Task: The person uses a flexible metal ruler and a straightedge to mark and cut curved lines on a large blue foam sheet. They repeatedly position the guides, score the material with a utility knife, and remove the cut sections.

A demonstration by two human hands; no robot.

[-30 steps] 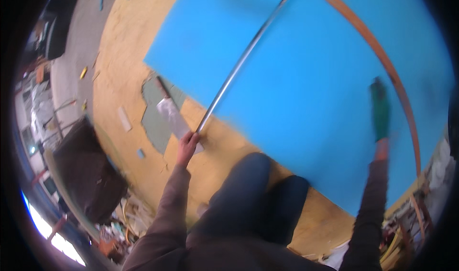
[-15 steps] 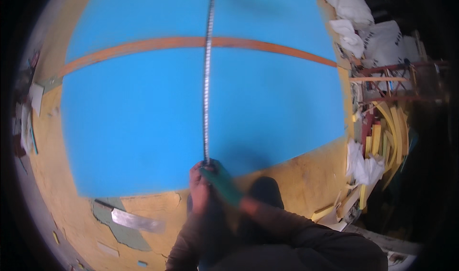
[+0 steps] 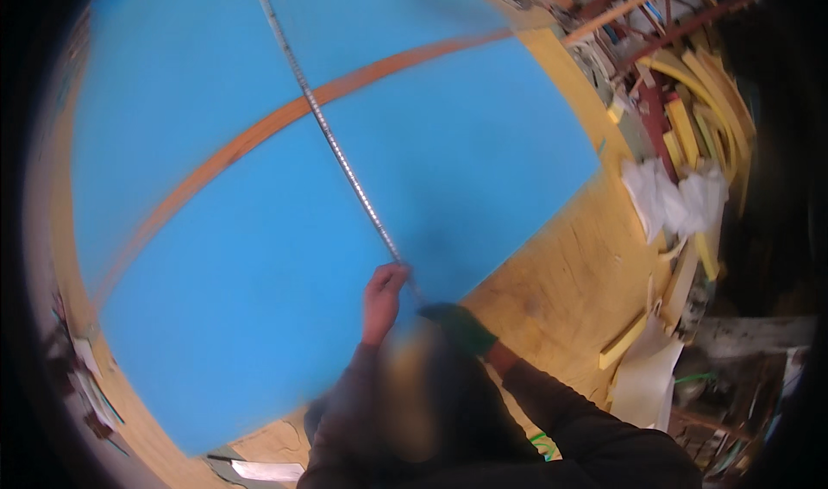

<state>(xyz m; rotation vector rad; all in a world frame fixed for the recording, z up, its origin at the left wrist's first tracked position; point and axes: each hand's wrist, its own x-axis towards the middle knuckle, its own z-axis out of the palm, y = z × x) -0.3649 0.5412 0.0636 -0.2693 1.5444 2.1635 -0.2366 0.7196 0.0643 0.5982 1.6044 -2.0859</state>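
A long, narrow, pale measuring tape (image 3: 345,166) with dark marks runs slantwise over a large blue sheet (image 3: 259,291) and crosses a brown strip (image 3: 250,140). My bare left hand (image 3: 385,297) is closed around the tape near its close end, fingers curled. My right hand (image 3: 463,327), in a green glove, is closed at the tape's near end, just past the sheet's edge. Whatever its palm covers is hidden. The two hands are apart, the right one nearer to me.
The sheet lies on a yellowish wooden surface (image 3: 561,269). To the right are yellow offcuts (image 3: 686,135), crumpled white plastic (image 3: 677,196) and a dark red frame (image 3: 673,32). A flat pale blade (image 3: 267,471) with a dark handle lies at the lower left.
My view has turned, so the sheet and tape now slant. My hands, together before, have separated: the left grips higher on the tape, the right stays at the near end.
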